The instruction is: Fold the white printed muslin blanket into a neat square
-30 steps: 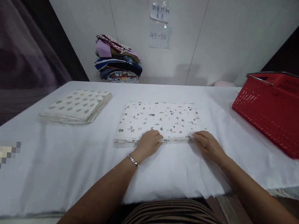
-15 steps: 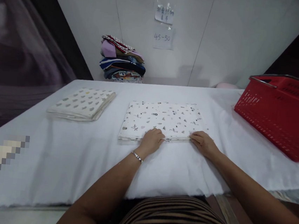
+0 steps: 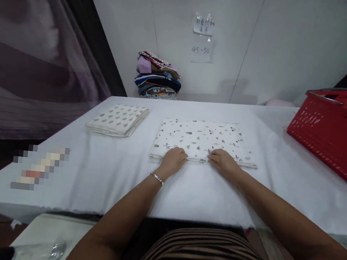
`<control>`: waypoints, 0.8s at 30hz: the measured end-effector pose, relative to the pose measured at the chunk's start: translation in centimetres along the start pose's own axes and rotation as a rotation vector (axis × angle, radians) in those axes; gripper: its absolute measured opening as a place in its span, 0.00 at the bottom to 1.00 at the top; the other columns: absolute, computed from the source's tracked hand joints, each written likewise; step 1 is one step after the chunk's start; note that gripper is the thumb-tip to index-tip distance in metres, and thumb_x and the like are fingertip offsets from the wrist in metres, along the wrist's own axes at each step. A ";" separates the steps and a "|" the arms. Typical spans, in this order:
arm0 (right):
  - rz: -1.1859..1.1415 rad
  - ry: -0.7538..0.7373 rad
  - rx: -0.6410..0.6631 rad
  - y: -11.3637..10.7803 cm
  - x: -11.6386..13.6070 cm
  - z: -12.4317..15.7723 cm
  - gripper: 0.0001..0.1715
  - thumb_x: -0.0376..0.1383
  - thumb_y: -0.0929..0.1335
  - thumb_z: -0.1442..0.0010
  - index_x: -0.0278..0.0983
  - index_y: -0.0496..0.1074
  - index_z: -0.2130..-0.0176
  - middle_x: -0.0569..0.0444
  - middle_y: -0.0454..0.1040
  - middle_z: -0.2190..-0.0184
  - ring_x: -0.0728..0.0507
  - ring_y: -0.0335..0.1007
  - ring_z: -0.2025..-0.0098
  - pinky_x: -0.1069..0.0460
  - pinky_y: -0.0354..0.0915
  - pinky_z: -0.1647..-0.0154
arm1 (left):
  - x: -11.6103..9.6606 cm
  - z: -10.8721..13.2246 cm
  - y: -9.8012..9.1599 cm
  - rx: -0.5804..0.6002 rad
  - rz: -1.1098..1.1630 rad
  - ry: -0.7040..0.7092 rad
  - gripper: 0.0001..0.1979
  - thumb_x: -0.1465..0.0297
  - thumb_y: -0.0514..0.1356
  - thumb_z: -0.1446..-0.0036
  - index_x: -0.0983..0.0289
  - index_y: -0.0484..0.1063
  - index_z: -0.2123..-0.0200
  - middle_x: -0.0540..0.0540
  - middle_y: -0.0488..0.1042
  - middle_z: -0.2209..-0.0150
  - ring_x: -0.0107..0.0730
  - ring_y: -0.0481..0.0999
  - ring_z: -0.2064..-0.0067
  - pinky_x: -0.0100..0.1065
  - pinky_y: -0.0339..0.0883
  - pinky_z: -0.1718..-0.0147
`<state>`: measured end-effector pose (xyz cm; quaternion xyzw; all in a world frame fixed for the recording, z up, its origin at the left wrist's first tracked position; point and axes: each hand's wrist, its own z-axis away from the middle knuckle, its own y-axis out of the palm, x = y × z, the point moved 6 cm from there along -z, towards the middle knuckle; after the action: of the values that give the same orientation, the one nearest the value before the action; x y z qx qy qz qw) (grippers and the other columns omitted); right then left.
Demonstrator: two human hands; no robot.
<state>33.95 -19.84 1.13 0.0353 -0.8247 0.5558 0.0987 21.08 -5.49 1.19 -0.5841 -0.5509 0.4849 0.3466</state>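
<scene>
In front of me lies a folded white cloth with small grey and dark prints, its layered front edge facing me. My left hand, with a silver bracelet at the wrist, grips that edge left of the middle, fingers on top and thumb at the fold. My right hand pinches the same edge a little right of the middle. Beyond the right hand the cloth's front right corner lies flat. To the left rests another folded cloth, cream with grey motifs, touched by neither hand.
A white sheet covers the table. At the right stands a red plastic basket. Several folded fabrics are stacked behind the far edge, by the wall. A pixelated item lies at the left; its kind cannot be made out.
My right hand has slid left along the front edge, closer to my left hand. The left hand sits slightly nearer the cloth's left end. The whole view has shifted.
</scene>
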 end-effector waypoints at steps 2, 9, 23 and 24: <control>0.004 -0.006 -0.011 0.3 -0.1 0.0 0.14 0.35 0.61 0.38 0.37 0.75 0.60 0.46 0.73 0.63 0.41 0.66 0.61 0.47 0.63 0.62 | 0.0 0.1 0.3 0.001 -0.030 0.008 0.09 0.69 0.53 0.40 0.61 0.73 0.66 0.55 0.71 0.65 0.35 0.67 0.60 0.39 0.60 0.60; -0.002 -0.043 -0.058 0.4 0.8 -0.1 0.15 0.36 0.61 0.38 0.38 0.74 0.58 0.46 0.73 0.62 0.40 0.66 0.61 0.46 0.64 0.63 | 0.3 1.5 -0.5 0.022 -0.097 0.020 0.07 0.68 0.54 0.40 0.61 0.71 0.61 0.54 0.71 0.61 0.35 0.67 0.57 0.37 0.60 0.60; -0.042 -0.069 -0.057 2.1 2.2 -0.8 0.16 0.35 0.59 0.38 0.39 0.74 0.58 0.47 0.72 0.63 0.40 0.66 0.62 0.45 0.65 0.65 | 9.1 8.1 -5.8 -0.264 0.037 -0.445 0.12 0.65 0.51 0.39 0.61 0.73 0.67 0.53 0.73 0.62 0.31 0.70 0.59 0.33 0.63 0.59; -0.052 -0.066 -0.051 2.0 2.4 -1.0 0.15 0.35 0.60 0.38 0.39 0.74 0.59 0.47 0.73 0.63 0.40 0.67 0.63 0.45 0.65 0.65 | 10.0 8.2 -6.0 -0.294 0.069 -0.546 0.12 0.64 0.52 0.40 0.62 0.73 0.65 0.53 0.73 0.62 0.30 0.71 0.61 0.33 0.63 0.60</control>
<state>31.37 -18.03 0.22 0.0726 -0.8402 0.5304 0.0865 10.72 4.13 2.58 -0.4948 -0.6677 0.5503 0.0809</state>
